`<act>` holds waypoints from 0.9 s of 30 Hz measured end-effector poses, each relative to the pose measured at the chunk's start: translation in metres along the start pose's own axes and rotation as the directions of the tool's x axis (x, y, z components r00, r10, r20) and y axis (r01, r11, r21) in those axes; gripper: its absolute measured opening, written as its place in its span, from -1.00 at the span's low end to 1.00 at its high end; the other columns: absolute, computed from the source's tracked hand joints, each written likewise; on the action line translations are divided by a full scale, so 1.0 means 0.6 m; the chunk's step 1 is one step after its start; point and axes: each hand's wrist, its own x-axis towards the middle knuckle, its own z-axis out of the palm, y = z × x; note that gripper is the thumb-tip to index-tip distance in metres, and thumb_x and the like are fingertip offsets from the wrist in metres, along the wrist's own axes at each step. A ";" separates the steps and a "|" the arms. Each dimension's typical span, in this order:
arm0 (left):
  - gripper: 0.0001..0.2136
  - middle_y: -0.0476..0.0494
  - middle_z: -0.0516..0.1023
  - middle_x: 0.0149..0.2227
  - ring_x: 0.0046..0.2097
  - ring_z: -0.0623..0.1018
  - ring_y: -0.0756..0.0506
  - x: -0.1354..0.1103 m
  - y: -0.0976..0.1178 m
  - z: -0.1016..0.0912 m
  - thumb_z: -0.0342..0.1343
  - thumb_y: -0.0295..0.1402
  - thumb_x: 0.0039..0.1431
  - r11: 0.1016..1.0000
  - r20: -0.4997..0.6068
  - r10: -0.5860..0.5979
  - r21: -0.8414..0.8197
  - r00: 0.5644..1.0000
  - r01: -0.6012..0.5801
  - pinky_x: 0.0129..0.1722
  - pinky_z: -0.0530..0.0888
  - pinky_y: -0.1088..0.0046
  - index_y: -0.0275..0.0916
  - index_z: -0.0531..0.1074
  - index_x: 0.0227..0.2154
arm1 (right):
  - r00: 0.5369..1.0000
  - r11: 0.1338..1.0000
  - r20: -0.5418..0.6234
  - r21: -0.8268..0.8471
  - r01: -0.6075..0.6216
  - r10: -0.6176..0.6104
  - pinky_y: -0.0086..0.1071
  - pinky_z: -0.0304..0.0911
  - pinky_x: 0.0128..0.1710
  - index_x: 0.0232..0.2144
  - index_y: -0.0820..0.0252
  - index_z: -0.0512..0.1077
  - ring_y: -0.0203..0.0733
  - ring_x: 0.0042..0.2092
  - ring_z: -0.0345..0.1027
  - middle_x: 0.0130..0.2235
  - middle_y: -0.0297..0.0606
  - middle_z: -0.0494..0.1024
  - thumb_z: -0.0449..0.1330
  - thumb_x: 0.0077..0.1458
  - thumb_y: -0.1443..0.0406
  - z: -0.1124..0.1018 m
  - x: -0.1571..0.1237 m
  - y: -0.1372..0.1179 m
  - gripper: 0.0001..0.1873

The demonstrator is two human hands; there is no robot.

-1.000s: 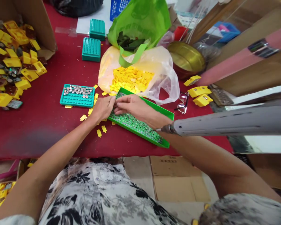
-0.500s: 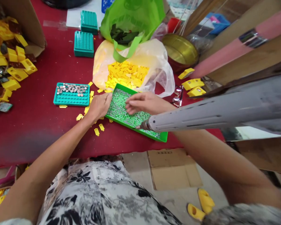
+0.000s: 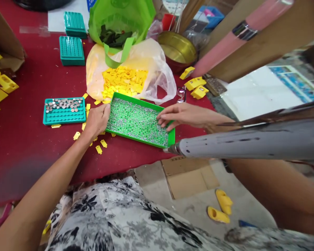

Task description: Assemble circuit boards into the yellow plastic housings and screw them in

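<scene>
Your right hand (image 3: 184, 115) has slid to the green tray's (image 3: 138, 101) far end, fingers (image 3: 163, 122) open on the silver pieces (image 3: 136, 122); your left hand (image 3: 96, 121) braces the tray, grip unclear: keep it level.

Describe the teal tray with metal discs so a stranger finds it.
On the red table, find the green tray. Left of it, past the left hand, lies the teal tray; unlike the two others farther off, it holds silver discs.
</scene>
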 end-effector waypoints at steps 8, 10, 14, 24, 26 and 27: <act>-0.66 0.02 0.17 -0.60 -0.48 0.25 -0.05 -0.001 -0.001 0.001 -0.16 -0.31 0.31 1.000 -0.008 -0.014 0.004 1.000 0.014 -0.42 0.13 0.37 -0.14 0.05 -0.61 | 0.932 0.931 -0.296 -0.351 0.097 -0.209 0.12 0.25 0.06 -0.35 0.25 0.39 0.15 -0.04 0.34 -0.17 -0.01 0.43 0.12 -0.22 0.56 0.059 0.031 0.002 -0.70; -0.66 0.02 0.17 -0.60 -0.47 0.26 -0.05 -0.001 0.000 0.001 -0.16 -0.30 0.31 1.000 -0.005 -0.020 0.002 1.000 0.020 -0.41 0.14 0.37 -0.14 0.05 -0.61 | 0.921 0.919 -0.287 -0.366 0.148 -0.263 0.11 0.20 0.11 -0.33 0.24 0.40 0.13 0.00 0.33 -0.19 -0.05 0.44 0.11 -0.18 0.55 0.080 0.037 -0.010 -0.71; -0.66 0.02 0.16 -0.60 -0.48 0.24 -0.04 -0.002 0.002 0.002 -0.17 -0.30 0.32 1.000 -0.003 -0.023 -0.001 1.000 0.023 -0.42 0.12 0.37 -0.14 0.05 -0.61 | 0.932 0.926 -0.180 -0.273 0.260 -0.314 -0.11 0.37 -0.05 -0.27 0.23 0.45 -0.09 -0.19 0.44 -0.28 -0.16 0.51 0.11 0.02 0.41 0.115 0.050 -0.050 -0.81; -0.66 -0.03 0.30 -0.57 -0.44 0.31 -0.05 -0.005 0.001 0.005 -0.18 -0.30 0.33 0.999 -0.016 -0.041 0.000 0.999 0.041 -0.39 0.17 0.37 -0.16 0.15 -0.60 | 0.922 0.826 0.172 0.523 0.212 -0.346 -0.28 0.45 0.00 -0.33 0.20 0.48 -0.25 -0.20 0.52 -0.27 -0.26 0.62 0.29 -0.08 0.37 0.171 0.078 -0.120 -0.83; -0.66 -0.03 0.31 -0.56 -0.44 0.33 -0.05 -0.006 0.002 0.006 -0.17 -0.31 0.33 0.999 -0.010 -0.048 -0.005 0.999 0.048 -0.38 0.17 0.37 -0.16 0.17 -0.60 | 0.903 0.887 0.304 0.437 0.149 -0.302 -0.26 0.45 0.00 -0.29 0.20 0.51 -0.21 -0.14 0.52 -0.22 -0.22 0.63 0.32 -0.08 0.32 0.150 0.063 -0.109 -0.78; -0.66 -0.03 0.32 -0.56 -0.44 0.34 -0.05 -0.007 0.002 0.007 -0.16 -0.31 0.33 0.999 -0.007 -0.051 -0.008 0.999 0.051 -0.39 0.18 0.38 -0.17 0.19 -0.60 | 0.900 0.918 0.344 0.373 0.131 -0.268 -0.26 0.46 -0.01 -0.28 0.20 0.53 -0.19 -0.12 0.53 -0.20 -0.22 0.63 0.34 -0.09 0.30 0.136 0.057 -0.101 -0.76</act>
